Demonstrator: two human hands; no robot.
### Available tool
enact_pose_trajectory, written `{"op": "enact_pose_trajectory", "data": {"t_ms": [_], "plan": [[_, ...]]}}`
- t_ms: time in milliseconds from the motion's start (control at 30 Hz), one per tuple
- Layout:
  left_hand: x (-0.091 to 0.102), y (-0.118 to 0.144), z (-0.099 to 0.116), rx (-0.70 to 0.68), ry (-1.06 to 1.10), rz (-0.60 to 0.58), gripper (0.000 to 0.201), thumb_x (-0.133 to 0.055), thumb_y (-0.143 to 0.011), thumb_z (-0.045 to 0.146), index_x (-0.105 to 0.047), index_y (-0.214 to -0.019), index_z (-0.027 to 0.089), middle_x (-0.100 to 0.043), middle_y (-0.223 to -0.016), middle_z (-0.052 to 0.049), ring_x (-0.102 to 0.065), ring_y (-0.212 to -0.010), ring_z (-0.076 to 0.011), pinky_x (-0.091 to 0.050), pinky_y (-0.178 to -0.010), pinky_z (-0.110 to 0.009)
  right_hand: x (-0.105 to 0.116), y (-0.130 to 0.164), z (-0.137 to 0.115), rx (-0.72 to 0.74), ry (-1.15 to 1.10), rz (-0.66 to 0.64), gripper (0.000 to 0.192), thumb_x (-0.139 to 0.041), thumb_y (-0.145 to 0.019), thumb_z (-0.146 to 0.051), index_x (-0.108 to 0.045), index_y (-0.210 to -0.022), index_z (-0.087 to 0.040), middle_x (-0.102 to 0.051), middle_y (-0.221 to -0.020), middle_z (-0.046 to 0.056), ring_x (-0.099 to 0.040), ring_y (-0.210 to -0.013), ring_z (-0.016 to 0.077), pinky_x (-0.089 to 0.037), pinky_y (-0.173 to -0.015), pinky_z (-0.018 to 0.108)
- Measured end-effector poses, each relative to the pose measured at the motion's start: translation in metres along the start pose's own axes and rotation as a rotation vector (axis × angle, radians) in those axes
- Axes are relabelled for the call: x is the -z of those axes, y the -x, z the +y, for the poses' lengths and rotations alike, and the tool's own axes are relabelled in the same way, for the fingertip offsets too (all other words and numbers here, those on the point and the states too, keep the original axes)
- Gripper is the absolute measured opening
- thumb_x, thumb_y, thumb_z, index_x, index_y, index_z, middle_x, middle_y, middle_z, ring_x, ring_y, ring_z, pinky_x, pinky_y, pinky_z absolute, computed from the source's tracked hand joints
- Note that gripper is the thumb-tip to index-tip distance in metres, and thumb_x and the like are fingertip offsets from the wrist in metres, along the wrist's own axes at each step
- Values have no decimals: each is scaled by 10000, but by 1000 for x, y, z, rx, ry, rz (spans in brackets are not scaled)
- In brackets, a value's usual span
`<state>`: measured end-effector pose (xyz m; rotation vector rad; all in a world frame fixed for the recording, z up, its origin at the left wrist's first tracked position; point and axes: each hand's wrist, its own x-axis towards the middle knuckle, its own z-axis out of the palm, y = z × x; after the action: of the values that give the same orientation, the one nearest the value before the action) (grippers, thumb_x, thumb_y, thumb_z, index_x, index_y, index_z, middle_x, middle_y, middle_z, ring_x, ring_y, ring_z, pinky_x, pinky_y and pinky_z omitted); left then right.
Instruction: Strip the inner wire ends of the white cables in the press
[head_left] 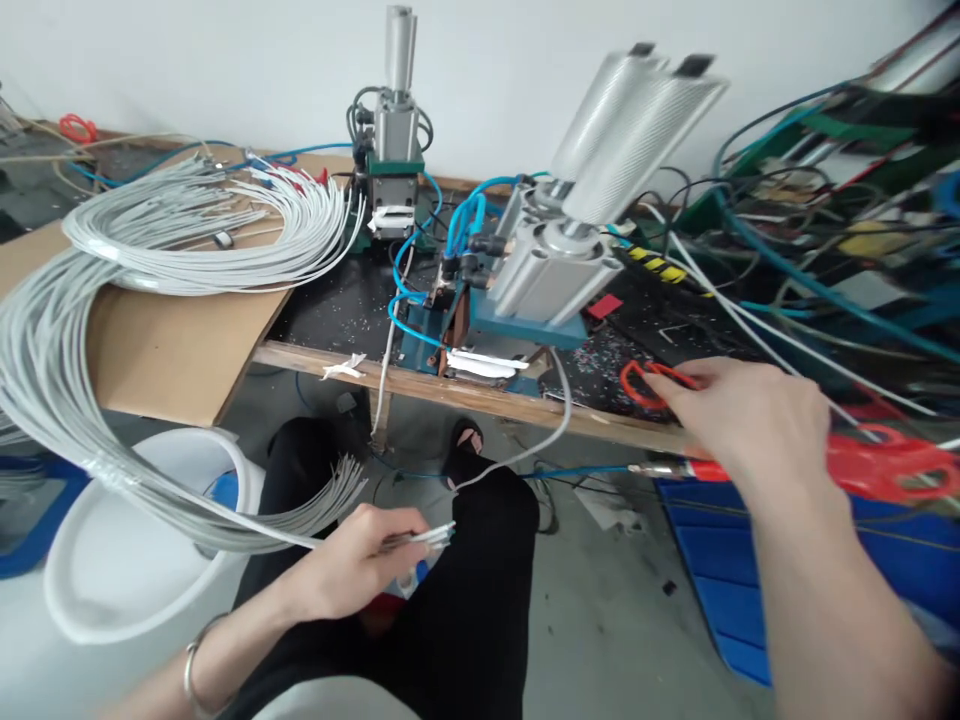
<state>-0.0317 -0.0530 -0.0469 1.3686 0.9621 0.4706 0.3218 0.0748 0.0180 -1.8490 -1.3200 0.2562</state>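
Left hand [360, 560] low over the lap, fingers [409, 545] curled shut around a few grey wire ends [431, 537], tips poking out to the right; forearm runs in from the lower left, a thin bracelet [196, 660] at the wrist. The held wires trail back into a long grey wire bundle [112, 440] that sweeps left and up onto the desk [450, 395], where it lies coiled over a brown cardboard sheet [172, 350]. Right hand [739, 420] stretched forward, palm down, at the desk's front edge; fingers narrow, tips touching the red handle loop of a pair of scissors [637, 385] lying on the dark desktop. Cannot tell whether that loop is actually gripped. Right forearm comes in from the lower right, crossing over a red-handled tool [885, 470] beside a blue crate [750, 590]. Between the hands, at desk centre, a pneumatic press [525, 280] with blue air hoses [409, 310]; a second, taller pneumatic unit [394, 150] behind it. White bucket [82, 620] on the floor under the bundle. Tangle of cables [825, 200] at the far right.
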Motion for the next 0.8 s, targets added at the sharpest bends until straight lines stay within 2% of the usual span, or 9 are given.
{"op": "enact_pose_trajectory", "data": {"t_ms": [67, 100, 167, 200, 233, 333, 433, 600, 800], "plan": [[2, -1, -3, 44, 98, 49, 317, -566, -1016, 428, -653, -889, 151, -526, -741, 10, -432, -669, -126, -337, -597, -246, -8, 30, 0, 88, 99, 34, 147, -749, -791, -369, -785, -765, -229, -770, -1119, 166, -545, -1325, 449, -392, -905, 526], [4, -3, -3, 62, 144, 67, 330, -564, -1014, 455, -652, -934, 147, -534, -751, 8, -420, -635, -115, -324, -562, -239, -12, 52, -2, 120, 119, 47, 219, -686, -873, -414, -805, -887, -230, -765, -1158, 160, -616, -1240, 400, -422, -939, 519], [9, -7, 2, 85, 213, 94, 363, -566, -1005, 506, -633, -994, 149, -522, -738, 22, -347, -540, -84, -253, -479, -231, -21, 100, -8, 83, -39, -46, 231, -698, -914, -425, -811, -971, -232, -799, -965, 115, -733, -876, 276, -531, -838, 428], [11, -10, 6, 91, 253, 109, 371, -580, -995, 523, -620, -995, 154, -509, -725, 32, -305, -506, -71, -214, -452, -230, -28, 123, -11, 61, -163, -97, 180, -745, -886, -408, -815, -884, -241, -786, -802, 70, -710, -683, 219, -549, -684, 357], [12, -13, 11, 94, 298, 126, 372, -603, -983, 530, -610, -976, 158, -500, -714, 39, -274, -489, -61, -188, -439, -229, -36, 143, -15, 52, -286, -166, 147, -771, -872, -376, -811, -846, -237, -768, -737, 45, -678, -596, 183, -545, -604, 311], [15, -21, 24, 84, 432, 165, 341, -682, -955, 484, -599, -897, 159, -506, -698, 44, -276, -501, -49, -185, -448, -215, -61, 180, -29, -42, -576, -386, 116, -755, -896, -319, -814, -890, -220, -740, -745, 34, -641, -556, 142, -507, -497, 242], [16, -26, 32, 53, 450, 191, 300, -697, -968, 423, -599, -876, 155, -547, -710, 33, -342, -557, -54, -229, -493, -199, -79, 186, -45, -136, -763, -481, 130, -758, -899, -330, -816, -919, -216, -716, -770, 39, -632, -594, 141, -500, -503, 234], [13, -31, 38, 25, 383, 223, 310, -699, -970, 418, -586, -851, 155, -554, -711, 28, -427, -616, -76, -312, -547, -207, -85, 174, -57, -136, -861, -520, 97, -777, -890, -313, -823, -909, -230, -708, -789, 34, -633, -656, 140, -511, -568, 233], [7, -41, 53, 18, 363, 188, 336, -683, -970, 442, -573, -829, 157, -571, -696, 20, -472, -622, -98, -362, -573, -226, -87, 166, -52, -209, -966, -467, 147, -831, -842, -325, -813, -755, -208, -650, -660, 5, -472, -468, 74, -371, -419, 210]]}}
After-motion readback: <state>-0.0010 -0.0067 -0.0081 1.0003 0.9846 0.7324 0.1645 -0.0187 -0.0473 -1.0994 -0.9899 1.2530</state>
